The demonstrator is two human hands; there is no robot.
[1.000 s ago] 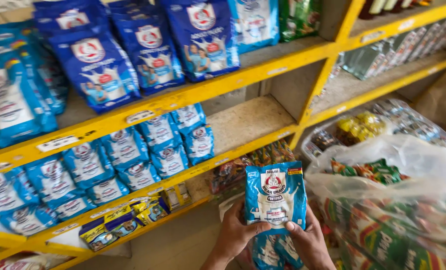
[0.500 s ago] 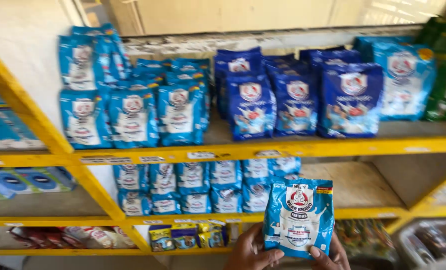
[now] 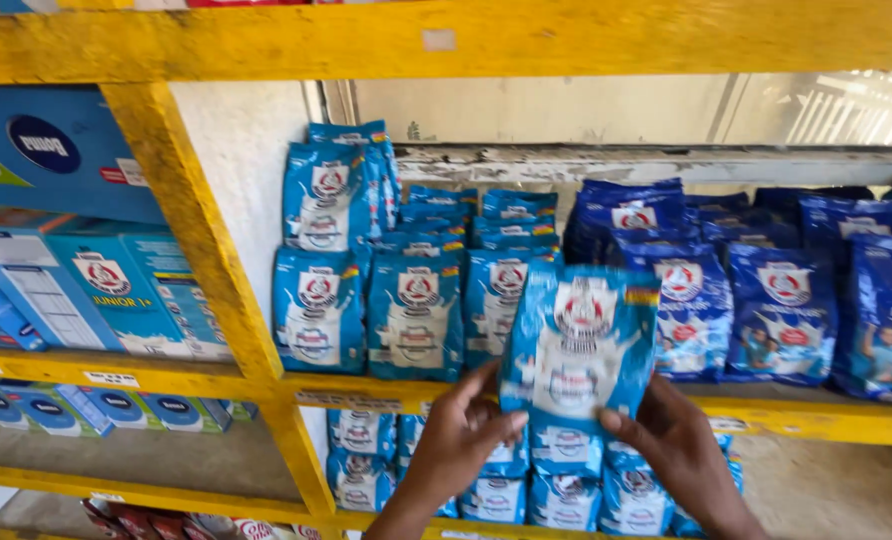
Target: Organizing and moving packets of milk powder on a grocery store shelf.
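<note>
Far left: blue cartons [image 3: 86,270] stand on the yellow shelf [image 3: 766,415], behind the slanted yellow upright [image 3: 201,240]. Smaller blue boxes [image 3: 116,410] sit on the shelf level below them.

Right of the upright: light blue pouches [image 3: 366,300] stand upright in rows on the middle level, front row close to the shelf edge, more stacked behind.

My left hand [image 3: 456,445] comes up from the lower edge of the view. Its fingers [image 3: 501,428] are curled around the lower left edge of the light blue pouch I hold [image 3: 578,360], thumb up along the front of the left side. Grip is closed on the pouch.

The held pouch is upright, face toward me, in front of the shelf edge and between the light blue rows and the darker ones. Its bottom part overlaps the shelf edge in view; it is off the shelf, carried only by my two hands.

My right hand [image 3: 676,445] holds the lower right corner of the same pouch, fingertips pressed on the front face, rest of the hand beside and below. Also closed on it.

Below my hands: more small blue pouches [image 3: 366,470] stand on the lower level.

Right: dark blue pouches [image 3: 786,310] fill the middle level, upright, running off the right border.
</note>
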